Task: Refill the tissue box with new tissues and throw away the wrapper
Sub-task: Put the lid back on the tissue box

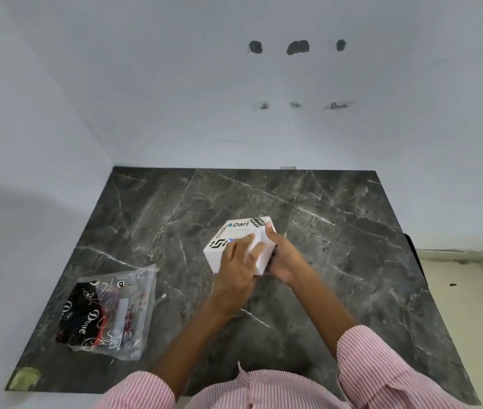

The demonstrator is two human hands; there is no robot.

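Dark marble bench (pixel 337 231), veined in white, set into a corner of pale walls (pixel 175 98); the far wall carries two rows of three rough holes (pixel 297 47). A strip of pale tiled floor (pixel 470 290) shows at 3 o'clock of the bench.

Person in a pink-and-white striped shirt (pixel 263 388), both sleeves pushed up, forearms reaching from 6 o'clock toward the middle of the bench.

Clear plastic wrapper (pixel 110 314) with black, red and white print, lying flat and crumpled on the bench at 8 o'clock of the box, well apart from both hands.

White tissue box (pixel 228 240), printed with black lettering and a blue mark, resting near the centre of the bench, one corner turned toward 12 o'clock.

Left hand (pixel 238 267), laid over the near top of the box, grip spread with fingers pressing down on white tissues (pixel 259 242) at the box's right side.

Right hand (pixel 283 258), against the box's 4 o'clock side, grip curled around that edge, thumb lying along the top beside the tissues. Whether the tissues are fully inside the box cannot be told.

A greenish patch (pixel 26 377) marks the bench's corner at 7 o'clock.
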